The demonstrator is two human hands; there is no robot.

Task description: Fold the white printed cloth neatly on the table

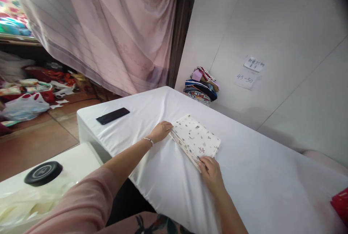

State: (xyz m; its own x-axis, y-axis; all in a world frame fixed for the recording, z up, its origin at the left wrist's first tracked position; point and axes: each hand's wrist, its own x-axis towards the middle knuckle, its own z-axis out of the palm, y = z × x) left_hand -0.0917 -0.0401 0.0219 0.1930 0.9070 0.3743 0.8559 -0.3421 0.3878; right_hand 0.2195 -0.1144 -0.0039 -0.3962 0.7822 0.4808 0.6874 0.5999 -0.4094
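A folded white cloth with small printed figures point(196, 138) lies flat on the white-covered table point(258, 176). My left hand point(161, 131), a thin bracelet on its wrist, rests at the cloth's far left corner with fingers curled against the edge. My right hand point(211, 173) presses on the near corner, fingers bent over the folded edge. Both hands touch the cloth while it lies on the table.
A black phone point(112, 115) lies near the table's left end. A pile of folded clothes point(201, 84) sits against the white wall. A pink curtain point(114, 31) hangs behind. A black round disc point(43, 172) sits on a lower white surface; bags litter the floor at left.
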